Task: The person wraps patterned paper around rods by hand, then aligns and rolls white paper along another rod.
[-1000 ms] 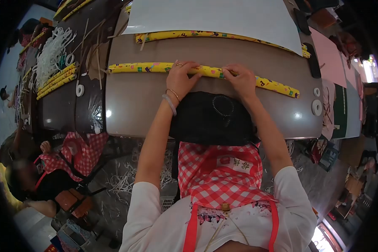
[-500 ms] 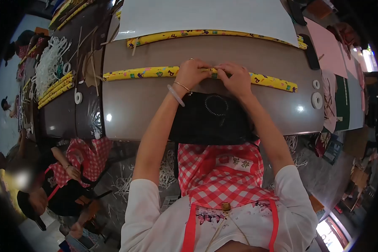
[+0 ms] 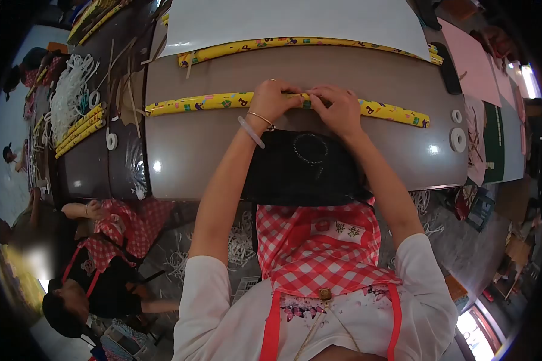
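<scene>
A long, thin yellow roll of patterned paper (image 3: pixel 208 102) lies crosswise on the table in front of me. My left hand (image 3: pixel 274 102) is closed over its middle, fingertips pinched against the top. Just to the right, my right hand (image 3: pixel 337 109) grips the same roll, with thumb and forefinger pressed together. The fingertips nearly meet, and whatever small piece may lie between them is hidden. Below my hands a black cloth or bag (image 3: pixel 307 180) covers the table's near edge, with a looped beaded outline on it.
Beyond the roll are a large white sheet (image 3: pixel 295 21) and more yellow rolls (image 3: pixel 247 49) along its edge. White tape rings (image 3: pixel 457 139) sit at the right. Stacked yellow rolls (image 3: pixel 81 131) and a heap of white strips (image 3: pixel 72 90) lie left. A co-worker (image 3: pixel 102 271) sits at lower left.
My hands stay at the middle of the roll with only slight finger movement. The view has shifted slightly. The co-worker at lower left has moved their arms and leaned rightward.
</scene>
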Available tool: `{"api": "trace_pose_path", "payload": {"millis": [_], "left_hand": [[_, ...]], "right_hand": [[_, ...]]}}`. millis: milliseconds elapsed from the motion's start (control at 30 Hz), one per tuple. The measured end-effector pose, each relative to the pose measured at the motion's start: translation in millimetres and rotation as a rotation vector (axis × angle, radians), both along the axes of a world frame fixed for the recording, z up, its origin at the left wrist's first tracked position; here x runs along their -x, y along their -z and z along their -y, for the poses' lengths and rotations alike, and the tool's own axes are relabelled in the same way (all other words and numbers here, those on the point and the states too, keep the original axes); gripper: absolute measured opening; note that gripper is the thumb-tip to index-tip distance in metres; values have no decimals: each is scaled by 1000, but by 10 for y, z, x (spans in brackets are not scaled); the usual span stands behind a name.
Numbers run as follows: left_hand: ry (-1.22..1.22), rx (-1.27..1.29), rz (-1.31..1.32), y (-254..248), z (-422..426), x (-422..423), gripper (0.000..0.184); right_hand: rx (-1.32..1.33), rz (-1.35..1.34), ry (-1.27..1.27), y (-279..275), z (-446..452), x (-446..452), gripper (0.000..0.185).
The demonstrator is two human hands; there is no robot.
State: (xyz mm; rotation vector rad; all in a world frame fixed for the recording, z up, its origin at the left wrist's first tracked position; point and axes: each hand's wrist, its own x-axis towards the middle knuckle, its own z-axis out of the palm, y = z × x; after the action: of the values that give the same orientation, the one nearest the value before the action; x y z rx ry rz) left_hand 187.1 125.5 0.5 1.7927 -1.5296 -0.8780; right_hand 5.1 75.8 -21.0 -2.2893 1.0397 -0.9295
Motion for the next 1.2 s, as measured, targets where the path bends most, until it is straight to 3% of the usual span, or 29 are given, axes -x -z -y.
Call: {"api": "trace_pose_path", "payload": {"millis": [333,567,867,1200], "left_hand": [[28,16,-18,17,5,-21,32],[-28,26,-45,48,-10,-6,28],[-15,105,-44,96,15,-8,28],[17,-8,21,-27,-6,-12,30]], "right_hand": [[-270,-100,25,-155,-1,-32,20],[-307,56,-2,-74,31,-39,21],[-346,-145,44,-144,66,-72,26],[-357,-196,18,-152,98,-68,26]]}}
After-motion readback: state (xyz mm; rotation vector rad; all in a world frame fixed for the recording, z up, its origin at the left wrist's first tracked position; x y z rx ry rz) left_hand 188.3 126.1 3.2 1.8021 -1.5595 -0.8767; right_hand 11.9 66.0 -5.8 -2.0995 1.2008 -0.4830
